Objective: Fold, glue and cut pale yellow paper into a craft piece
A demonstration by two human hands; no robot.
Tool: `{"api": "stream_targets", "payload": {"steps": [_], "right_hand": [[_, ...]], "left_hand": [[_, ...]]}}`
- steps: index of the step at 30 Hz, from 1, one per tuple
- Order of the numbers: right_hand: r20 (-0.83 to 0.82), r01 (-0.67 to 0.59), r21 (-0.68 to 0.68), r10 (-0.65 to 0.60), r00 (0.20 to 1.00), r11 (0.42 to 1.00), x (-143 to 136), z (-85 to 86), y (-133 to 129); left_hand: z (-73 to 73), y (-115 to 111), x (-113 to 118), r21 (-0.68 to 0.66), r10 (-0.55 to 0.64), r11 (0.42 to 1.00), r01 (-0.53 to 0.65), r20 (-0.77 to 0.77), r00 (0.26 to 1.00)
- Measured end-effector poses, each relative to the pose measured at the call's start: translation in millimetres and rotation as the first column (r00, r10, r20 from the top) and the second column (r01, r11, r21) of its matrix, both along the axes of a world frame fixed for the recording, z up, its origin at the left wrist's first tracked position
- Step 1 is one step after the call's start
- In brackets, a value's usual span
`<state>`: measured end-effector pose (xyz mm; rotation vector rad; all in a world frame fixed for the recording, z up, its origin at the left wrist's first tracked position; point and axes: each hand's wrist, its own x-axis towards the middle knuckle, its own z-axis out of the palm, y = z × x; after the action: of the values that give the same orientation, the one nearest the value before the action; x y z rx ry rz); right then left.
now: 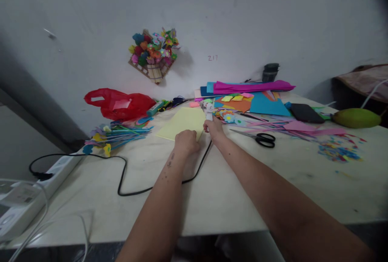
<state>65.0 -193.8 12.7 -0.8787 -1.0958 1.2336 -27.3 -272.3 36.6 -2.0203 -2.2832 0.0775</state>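
Observation:
In the head view my right hand (214,128) is wrapped round a white glue gun (209,111), held upright at the right edge of a pale yellow sheet (182,121). A black cord (198,169) runs from under that hand across the table. My left hand (186,142) is closed over the near edge of the yellow sheet; its fingertips are turned away, and whatever they pinch is hidden. Black-handled scissors (264,140) lie to the right of my right hand. Paper flowers (228,117) lie just beyond it.
On the left are a red plastic bag (121,106), stemmed paper flowers (106,138) and a white power strip (57,169). Coloured sheets (269,104) lie at the back right, near a black jar (270,72). Paper scraps (339,151) and a green fruit-like object (356,118) are at far right.

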Motion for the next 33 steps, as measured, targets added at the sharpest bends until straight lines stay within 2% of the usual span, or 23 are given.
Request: {"api": "stream_targets", "payload": {"steps": [5,12,15,19,24,27,30,33], "right_hand": [[0.035,0.009,-0.011,-0.009,0.999,1.000,2,-3.2,2],[-0.073,-0.075,-0.073,0.069,0.995,0.995,0,-6.7,5],[-0.088,-0.106,-0.072,0.099,0.991,0.992,0,-7.5,4],[-0.109,-0.151,-0.068,0.143,0.984,0.986,-2,-9.5,3],[-0.180,-0.271,-0.107,0.250,0.951,0.957,-8,-8.6,-2],[-0.241,-0.348,-0.095,0.318,0.917,0.933,-12,-9.0,-5],[-0.229,-0.380,-0.039,0.362,0.904,0.924,-15,-11.6,-5],[-0.154,-0.390,-0.021,0.383,0.911,0.920,-18,-14.1,-5]], "left_hand": [[-1.2,-1,-1,0.049,0.036,0.998,-0.037,0.022,0.999],[-5.7,0,-7,0.094,0.062,0.993,-0.066,0.045,0.997],[-4.2,-1,-11,0.102,0.073,0.992,-0.077,0.045,0.996],[0.1,-3,-17,0.081,0.144,0.986,-0.149,0.060,0.988],[5.5,-4,-27,0.077,0.218,0.970,-0.230,0.131,0.967],[9.0,-5,-35,0.080,0.225,0.967,-0.241,0.173,0.959],[12.0,-5,-42,0.042,0.210,0.973,-0.226,0.239,0.948],[13.2,-4,-48,-0.071,0.193,0.981,-0.179,0.373,0.908]]}}
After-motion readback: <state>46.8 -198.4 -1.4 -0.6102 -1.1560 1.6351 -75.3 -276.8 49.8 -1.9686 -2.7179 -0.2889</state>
